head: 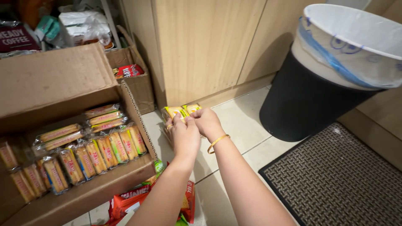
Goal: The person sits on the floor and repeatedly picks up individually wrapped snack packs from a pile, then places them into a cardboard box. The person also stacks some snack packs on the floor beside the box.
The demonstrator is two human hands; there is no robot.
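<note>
Both my hands meet over the tiled floor in front of a wooden cabinet. My left hand (183, 134), with a ring on one finger, and my right hand (207, 121), with a gold bangle at the wrist, grip a clear multi-pack of yellow-wrapped biscuits (180, 110) from either side. The pack's top edge shows above my fingers; its lower part is hidden behind them. To the left stands an open cardboard box (100, 184) with several similar biscuit packs (90, 155) lined up in rows.
A black waste bin (310, 100) with a white liner stands at the right, beside a dark woven mat (339, 180). Red snack packets (134, 200) lie on the floor below the box. A smaller carton (136, 86) and bags sit behind it.
</note>
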